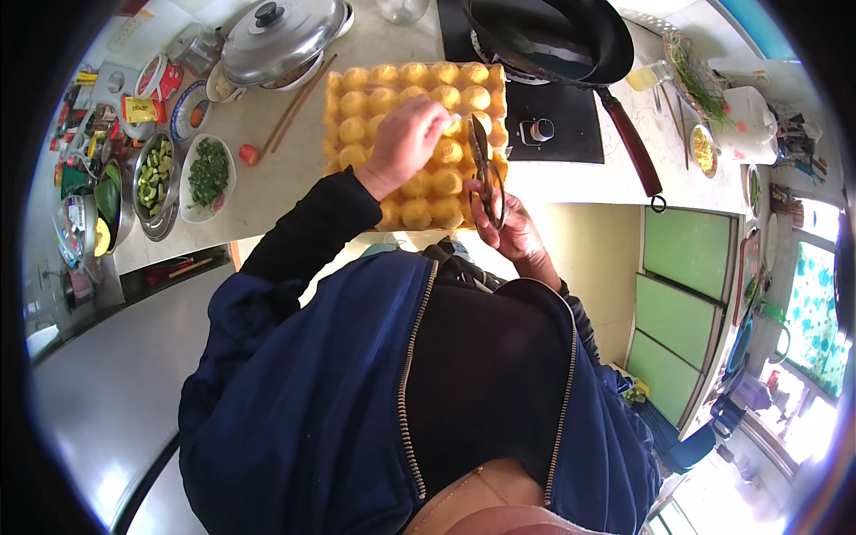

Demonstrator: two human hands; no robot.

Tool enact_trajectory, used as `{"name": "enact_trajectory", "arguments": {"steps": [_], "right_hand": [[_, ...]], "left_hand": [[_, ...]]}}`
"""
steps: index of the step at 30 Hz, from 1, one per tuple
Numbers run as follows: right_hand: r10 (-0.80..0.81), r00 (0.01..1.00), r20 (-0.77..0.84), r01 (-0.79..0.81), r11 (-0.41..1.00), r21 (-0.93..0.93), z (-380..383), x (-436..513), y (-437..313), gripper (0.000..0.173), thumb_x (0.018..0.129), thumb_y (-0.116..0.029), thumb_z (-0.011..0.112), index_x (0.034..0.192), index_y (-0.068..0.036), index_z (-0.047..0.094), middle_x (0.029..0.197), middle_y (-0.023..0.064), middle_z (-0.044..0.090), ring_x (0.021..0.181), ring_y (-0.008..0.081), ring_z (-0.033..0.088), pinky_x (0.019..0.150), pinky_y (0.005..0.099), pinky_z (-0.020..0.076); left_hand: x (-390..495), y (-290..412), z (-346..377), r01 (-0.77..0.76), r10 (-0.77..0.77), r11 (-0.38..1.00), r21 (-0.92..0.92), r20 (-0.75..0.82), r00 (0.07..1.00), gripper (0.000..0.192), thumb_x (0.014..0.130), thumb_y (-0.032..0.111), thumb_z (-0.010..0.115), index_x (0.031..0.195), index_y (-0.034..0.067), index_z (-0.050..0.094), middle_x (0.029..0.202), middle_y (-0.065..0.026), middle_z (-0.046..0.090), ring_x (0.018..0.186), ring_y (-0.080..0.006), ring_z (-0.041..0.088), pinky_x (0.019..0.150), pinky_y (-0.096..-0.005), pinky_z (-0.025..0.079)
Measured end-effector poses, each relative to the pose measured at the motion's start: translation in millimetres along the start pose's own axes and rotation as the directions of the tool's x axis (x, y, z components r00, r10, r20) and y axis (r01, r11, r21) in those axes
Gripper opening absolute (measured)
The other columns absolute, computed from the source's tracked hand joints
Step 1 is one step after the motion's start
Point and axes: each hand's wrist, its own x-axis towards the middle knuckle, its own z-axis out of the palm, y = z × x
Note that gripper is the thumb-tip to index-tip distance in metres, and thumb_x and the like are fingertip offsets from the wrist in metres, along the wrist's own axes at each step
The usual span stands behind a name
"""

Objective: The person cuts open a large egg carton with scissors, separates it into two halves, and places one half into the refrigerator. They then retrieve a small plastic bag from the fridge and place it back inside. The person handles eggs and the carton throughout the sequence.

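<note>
A yellow egg tray [416,184] with rows of domed cups lies on the counter in front of me, covered in shiny clear plastic wrap [361,160]. Over its middle, my left hand [409,139] has its fingers drawn together, and a pale, clear bit of the wrap shows at the fingertips. My right hand [511,227] grips black-handled scissors [483,150] by the loops at the tray's right edge. Their blades point away from me over the tray, close to the left fingertips. What lies inside the tray is hidden.
A black induction cooktop [562,134] with a frying pan [548,40] adjoins the tray's right side; the pan's handle [632,144] reaches toward me. Chopsticks [294,107], a plate of chopped greens [207,175], a bowl of diced vegetables [154,175] and a lidded pot [284,40] stand left.
</note>
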Motion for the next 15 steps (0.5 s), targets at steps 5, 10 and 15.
{"name": "enact_trajectory", "arguments": {"steps": [5, 10, 15], "right_hand": [[-0.034, 0.999, 0.022, 0.032, 0.994, 0.100, 1, 30, -8, 0.059, 0.088, -0.046, 0.054, 0.131, -0.007, 0.042, 0.073, 0.0037, 0.047, 0.042, 0.0089, 0.037, 0.039, 0.0186, 0.0330], [-0.012, 0.998, 0.063, 0.006, 0.995, 0.096, -4, 47, -12, 0.060, 0.087, -0.032, 0.061, 0.130, 0.005, 0.040, 0.076, 0.0068, 0.051, 0.045, 0.0106, 0.043, 0.042, 0.0194, 0.0389], [-0.035, 0.999, 0.032, 0.034, 0.999, 0.035, -2, 45, -9, 0.064, 0.086, -0.031, 0.062, 0.132, 0.006, 0.036, 0.076, 0.0075, 0.052, 0.046, 0.0117, 0.044, 0.044, 0.0204, 0.0391]], "left_hand": [[5, -24, -18, 0.143, -0.159, 0.983, -0.112, -0.153, 0.975, 0.010, 0.090, 0.010, 0.056, 0.092, 0.000, 0.055, 0.084, -0.0105, 0.063, 0.074, -0.0171, 0.060, 0.068, -0.0281, 0.048], [4, -52, -36, 0.357, -0.476, 0.799, -0.483, -0.147, 0.867, 0.018, 0.095, 0.018, 0.049, 0.100, 0.001, 0.049, 0.085, -0.0100, 0.064, 0.075, -0.0149, 0.062, 0.070, -0.0279, 0.052], [11, -74, -80, 0.393, -0.700, 0.524, -0.755, -0.119, 0.704, 0.017, 0.094, 0.022, 0.052, 0.097, 0.005, 0.049, 0.068, -0.0006, 0.050, 0.057, -0.0075, 0.048, 0.050, -0.0210, 0.038]]}}
